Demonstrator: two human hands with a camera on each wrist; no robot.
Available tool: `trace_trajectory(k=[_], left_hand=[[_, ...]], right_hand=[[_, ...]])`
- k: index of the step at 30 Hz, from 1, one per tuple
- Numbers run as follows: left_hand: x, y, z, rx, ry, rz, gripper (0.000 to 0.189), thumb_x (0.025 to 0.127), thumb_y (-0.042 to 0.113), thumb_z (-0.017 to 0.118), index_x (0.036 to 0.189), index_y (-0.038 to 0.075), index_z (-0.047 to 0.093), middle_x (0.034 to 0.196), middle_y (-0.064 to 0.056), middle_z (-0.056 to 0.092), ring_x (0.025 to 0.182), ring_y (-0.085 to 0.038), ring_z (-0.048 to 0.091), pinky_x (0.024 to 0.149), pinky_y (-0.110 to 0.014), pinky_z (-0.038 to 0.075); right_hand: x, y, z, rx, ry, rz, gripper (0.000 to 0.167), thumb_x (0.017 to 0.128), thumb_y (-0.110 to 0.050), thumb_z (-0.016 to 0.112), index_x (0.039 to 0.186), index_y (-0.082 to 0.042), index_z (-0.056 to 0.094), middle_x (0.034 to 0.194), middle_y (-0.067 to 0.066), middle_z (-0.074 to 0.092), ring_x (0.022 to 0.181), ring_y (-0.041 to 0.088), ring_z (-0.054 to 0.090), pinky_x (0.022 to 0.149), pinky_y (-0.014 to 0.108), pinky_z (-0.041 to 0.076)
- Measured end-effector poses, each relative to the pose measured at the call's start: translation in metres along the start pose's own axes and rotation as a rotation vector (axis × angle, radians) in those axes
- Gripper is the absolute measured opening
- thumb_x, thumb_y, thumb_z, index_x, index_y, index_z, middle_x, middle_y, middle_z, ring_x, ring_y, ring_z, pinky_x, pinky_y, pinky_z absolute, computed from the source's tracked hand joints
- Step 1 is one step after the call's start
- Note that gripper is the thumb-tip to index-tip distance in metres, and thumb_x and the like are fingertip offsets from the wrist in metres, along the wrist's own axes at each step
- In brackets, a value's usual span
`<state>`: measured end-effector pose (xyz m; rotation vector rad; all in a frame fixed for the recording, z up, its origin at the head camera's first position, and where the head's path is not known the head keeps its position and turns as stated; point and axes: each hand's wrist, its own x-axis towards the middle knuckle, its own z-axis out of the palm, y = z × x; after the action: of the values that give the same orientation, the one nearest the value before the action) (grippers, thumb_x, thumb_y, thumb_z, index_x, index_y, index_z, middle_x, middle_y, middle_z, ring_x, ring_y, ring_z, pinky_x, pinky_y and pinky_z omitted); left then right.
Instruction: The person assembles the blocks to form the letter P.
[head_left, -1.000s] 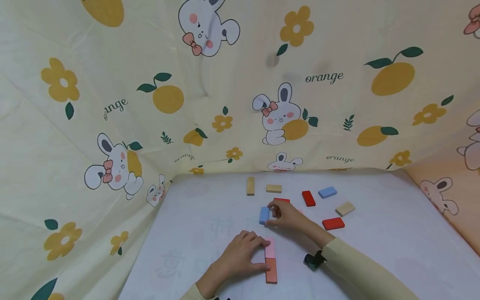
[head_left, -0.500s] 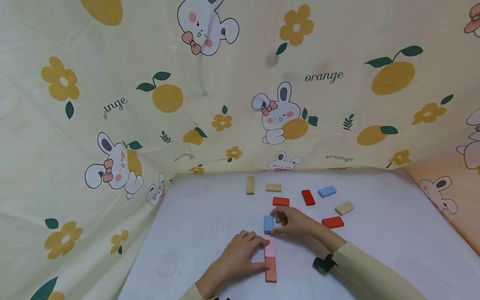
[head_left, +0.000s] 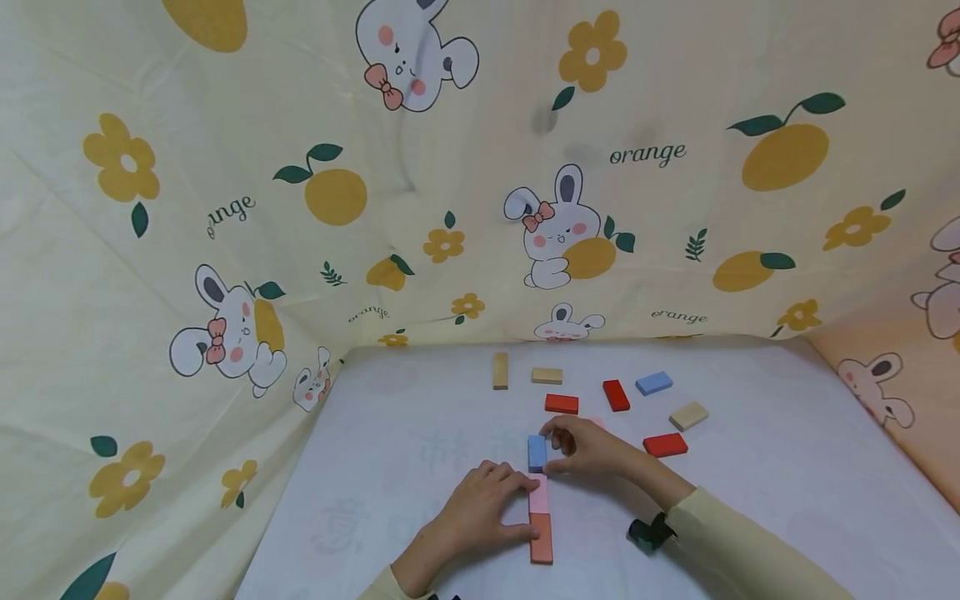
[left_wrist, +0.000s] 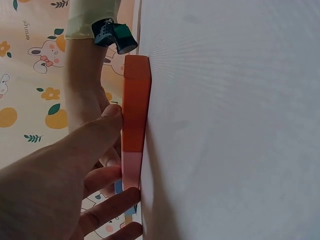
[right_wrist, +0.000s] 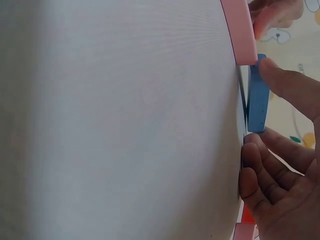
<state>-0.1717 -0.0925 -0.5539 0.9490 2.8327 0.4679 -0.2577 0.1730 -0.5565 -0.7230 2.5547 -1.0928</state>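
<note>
In the head view, an orange block [head_left: 541,542] and a pink block [head_left: 538,497] lie end to end in a line. My left hand [head_left: 483,508] rests at their left side, its thumb touching the orange block and its index finger the pink one. My right hand [head_left: 592,446] pinches a blue block [head_left: 537,454] by its two ends between thumb and index finger, just beyond the pink block and lined up with it. In the right wrist view, a thin dark gap shows between the blue block [right_wrist: 258,97] and the table, and the block's near end is close by the pink block [right_wrist: 241,32].
Behind the hands lie red blocks [head_left: 562,404], natural wood blocks [head_left: 500,372] and another blue block [head_left: 654,383], spread over the white table [head_left: 390,467]. Part of a second pink block [head_left: 597,422] shows behind the right hand. A patterned cloth [head_left: 450,183] hangs at the back.
My right hand has brought the blue block toward me and slightly right, from beside the red block down to the far end of the pink one. My left hand has stayed in place.
</note>
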Motion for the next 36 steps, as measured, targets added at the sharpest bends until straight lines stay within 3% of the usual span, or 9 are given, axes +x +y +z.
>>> trace_trajectory(k=[20, 25, 36], left_hand=[[-0.0001, -0.0011, 0.0018, 0.019, 0.007, 0.004, 0.066, 0.090, 0.075, 0.071, 0.143, 0.036, 0.065, 0.132, 0.012, 0.064, 0.122, -0.015, 0.053, 0.105, -0.040, 0.047], [-0.0004, -0.0017, 0.0022, 0.018, 0.012, 0.006, 0.066, 0.090, 0.075, 0.070, 0.143, 0.036, 0.065, 0.131, 0.012, 0.064, 0.122, -0.015, 0.053, 0.105, -0.040, 0.047], [-0.0011, -0.0022, 0.0028, 0.022, 0.033, 0.027, 0.065, 0.091, 0.075, 0.070, 0.143, 0.036, 0.065, 0.128, 0.012, 0.064, 0.119, -0.014, 0.054, 0.104, -0.039, 0.047]], right_hand=[[-0.0037, -0.0016, 0.0019, -0.015, -0.008, -0.011, 0.055, 0.086, -0.035, 0.093, 0.130, -0.015, 0.067, 0.099, 0.000, 0.058, 0.092, 0.017, 0.055, 0.078, 0.025, 0.052], [-0.0022, -0.0051, 0.0037, -0.016, -0.004, 0.014, 0.052, 0.088, -0.039, 0.091, 0.127, -0.015, 0.067, 0.099, -0.001, 0.058, 0.092, 0.017, 0.055, 0.078, 0.026, 0.051], [-0.0008, -0.0085, 0.0053, -0.012, 0.002, 0.045, 0.047, 0.087, -0.031, 0.092, 0.123, -0.015, 0.067, 0.096, 0.001, 0.057, 0.090, 0.017, 0.055, 0.076, 0.025, 0.051]])
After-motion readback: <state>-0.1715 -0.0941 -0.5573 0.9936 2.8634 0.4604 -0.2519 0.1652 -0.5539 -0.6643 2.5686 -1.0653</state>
